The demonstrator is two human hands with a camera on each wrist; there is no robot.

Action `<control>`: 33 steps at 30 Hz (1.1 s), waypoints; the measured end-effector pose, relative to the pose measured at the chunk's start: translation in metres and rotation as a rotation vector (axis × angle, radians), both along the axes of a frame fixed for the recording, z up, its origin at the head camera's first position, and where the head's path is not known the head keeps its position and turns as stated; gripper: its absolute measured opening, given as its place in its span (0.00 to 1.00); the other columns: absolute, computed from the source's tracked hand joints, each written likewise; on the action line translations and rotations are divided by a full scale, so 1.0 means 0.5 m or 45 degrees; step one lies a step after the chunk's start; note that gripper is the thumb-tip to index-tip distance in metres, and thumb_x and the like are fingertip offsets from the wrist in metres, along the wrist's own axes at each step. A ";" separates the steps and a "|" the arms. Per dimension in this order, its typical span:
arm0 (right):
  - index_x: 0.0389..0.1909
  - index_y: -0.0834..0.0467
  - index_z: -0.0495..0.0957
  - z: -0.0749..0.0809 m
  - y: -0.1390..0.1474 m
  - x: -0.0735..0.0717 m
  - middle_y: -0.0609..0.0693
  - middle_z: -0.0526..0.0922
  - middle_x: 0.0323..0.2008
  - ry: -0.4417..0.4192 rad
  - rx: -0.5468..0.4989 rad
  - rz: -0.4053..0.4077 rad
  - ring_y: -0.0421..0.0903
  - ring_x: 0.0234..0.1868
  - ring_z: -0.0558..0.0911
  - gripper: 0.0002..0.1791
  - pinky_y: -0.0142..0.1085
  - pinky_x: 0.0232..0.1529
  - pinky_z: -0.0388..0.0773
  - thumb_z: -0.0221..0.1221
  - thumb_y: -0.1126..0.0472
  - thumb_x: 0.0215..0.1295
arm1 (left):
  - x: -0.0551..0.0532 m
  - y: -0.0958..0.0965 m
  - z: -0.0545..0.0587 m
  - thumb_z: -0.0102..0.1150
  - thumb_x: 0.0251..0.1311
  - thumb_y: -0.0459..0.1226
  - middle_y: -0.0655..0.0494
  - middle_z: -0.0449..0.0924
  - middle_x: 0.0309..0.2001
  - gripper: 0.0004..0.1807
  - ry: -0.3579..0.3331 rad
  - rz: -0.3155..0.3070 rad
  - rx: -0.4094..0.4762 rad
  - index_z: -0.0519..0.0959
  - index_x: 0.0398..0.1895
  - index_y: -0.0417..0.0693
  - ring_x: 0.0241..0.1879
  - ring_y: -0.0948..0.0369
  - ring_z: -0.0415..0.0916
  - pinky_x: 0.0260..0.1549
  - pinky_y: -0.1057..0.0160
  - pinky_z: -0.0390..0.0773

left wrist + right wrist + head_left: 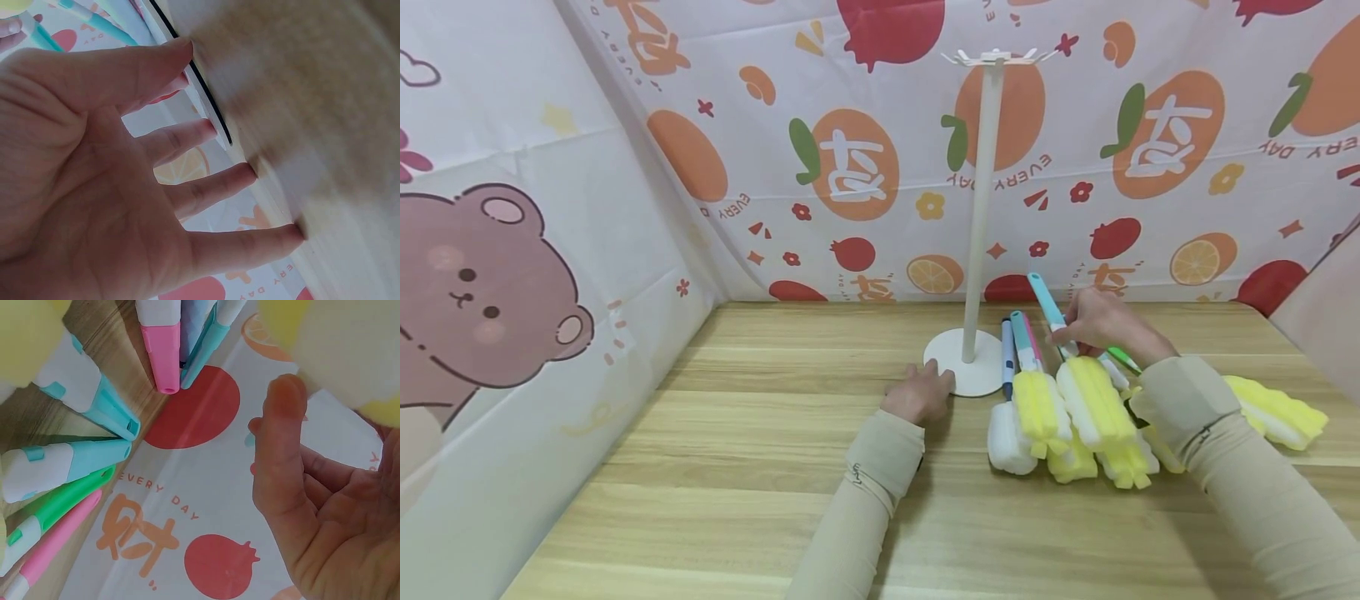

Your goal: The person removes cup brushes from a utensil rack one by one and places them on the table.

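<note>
Near the back of the table my right hand (pixel 1101 321) pinches a sponge bottle brush (pixel 1096 402) with a blue handle, its yellow-and-white head toward me. In the right wrist view that sponge head (pixel 350 350) fills the top right, beyond my thumb; part of the grip is hidden. The left hand (pixel 921 393) rests at the left edge of the round white base of a tall stand (pixel 985 200) with hooks around its top. In the left wrist view its fingers are spread, the tips touching the base's edge and the tabletop.
Several more sponge brushes (pixel 1037 408) lie beside the base, with blue, pink and green handles. One yellow-and-white sponge head (pixel 1277 412) is right of my right forearm. A fruit-print cloth (pixel 880 242) hangs behind the wooden table (pixel 737 500); a bear-print cloth (pixel 497 292) hangs left.
</note>
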State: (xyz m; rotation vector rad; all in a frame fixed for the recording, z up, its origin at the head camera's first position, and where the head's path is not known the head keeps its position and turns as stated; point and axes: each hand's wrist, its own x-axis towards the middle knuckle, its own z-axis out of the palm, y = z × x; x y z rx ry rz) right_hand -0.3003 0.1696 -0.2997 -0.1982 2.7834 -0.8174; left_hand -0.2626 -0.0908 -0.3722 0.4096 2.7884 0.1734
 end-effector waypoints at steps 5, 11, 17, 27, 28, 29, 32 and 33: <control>0.36 0.72 0.79 -0.004 0.000 0.000 0.56 0.79 0.23 -0.022 -0.002 0.030 0.47 0.23 0.79 0.15 0.37 0.30 0.83 0.68 0.61 0.65 | 0.000 -0.001 0.000 0.53 0.69 0.32 0.49 0.68 0.55 0.12 0.014 -0.004 -0.003 0.74 0.53 0.49 0.56 0.47 0.65 0.43 0.38 0.75; 0.29 0.69 0.81 -0.010 0.003 0.002 0.53 0.78 0.20 -0.021 0.021 0.089 0.45 0.22 0.77 0.14 0.36 0.29 0.82 0.67 0.61 0.66 | 0.002 -0.001 0.000 0.52 0.70 0.33 0.49 0.67 0.55 0.12 0.010 -0.008 -0.008 0.74 0.55 0.49 0.56 0.47 0.65 0.43 0.38 0.75; 0.24 0.66 0.81 -0.017 0.008 0.001 0.51 0.76 0.16 -0.008 0.048 0.119 0.43 0.19 0.74 0.15 0.35 0.26 0.79 0.67 0.60 0.65 | 0.003 -0.001 0.000 0.52 0.70 0.33 0.49 0.67 0.57 0.13 0.008 -0.005 -0.009 0.73 0.55 0.50 0.57 0.47 0.65 0.43 0.38 0.76; 0.24 0.65 0.82 -0.026 0.006 -0.004 0.50 0.75 0.17 -0.087 0.106 0.106 0.44 0.20 0.73 0.14 0.34 0.26 0.76 0.67 0.58 0.65 | 0.003 -0.001 0.001 0.52 0.70 0.33 0.49 0.68 0.56 0.12 0.021 -0.011 -0.014 0.74 0.55 0.49 0.55 0.47 0.66 0.43 0.39 0.76; 0.26 0.65 0.82 -0.028 0.006 -0.005 0.50 0.75 0.18 -0.098 0.108 0.109 0.44 0.21 0.73 0.14 0.34 0.27 0.77 0.66 0.58 0.65 | 0.003 -0.001 0.001 0.53 0.70 0.33 0.49 0.68 0.56 0.12 0.021 -0.011 -0.013 0.74 0.55 0.49 0.56 0.47 0.66 0.43 0.38 0.76; 0.28 0.66 0.83 -0.030 0.006 -0.005 0.51 0.76 0.19 -0.107 0.112 0.116 0.45 0.22 0.74 0.14 0.35 0.28 0.78 0.66 0.58 0.65 | 0.003 -0.001 0.001 0.53 0.70 0.33 0.49 0.68 0.56 0.13 0.021 -0.012 -0.012 0.74 0.55 0.49 0.56 0.47 0.66 0.43 0.38 0.76; 0.35 0.68 0.82 -0.034 0.005 -0.004 0.52 0.78 0.23 -0.128 0.128 0.136 0.46 0.25 0.75 0.14 0.35 0.30 0.79 0.66 0.57 0.66 | 0.004 -0.002 0.000 0.53 0.70 0.33 0.48 0.68 0.57 0.13 0.026 -0.015 -0.011 0.74 0.55 0.49 0.56 0.47 0.66 0.44 0.38 0.76; 0.36 0.68 0.82 -0.035 0.006 -0.003 0.52 0.78 0.24 -0.131 0.133 0.147 0.46 0.26 0.75 0.15 0.36 0.30 0.79 0.66 0.57 0.66 | 0.004 -0.002 0.000 0.53 0.70 0.33 0.48 0.68 0.57 0.13 0.029 -0.015 -0.011 0.74 0.55 0.49 0.56 0.47 0.66 0.43 0.38 0.76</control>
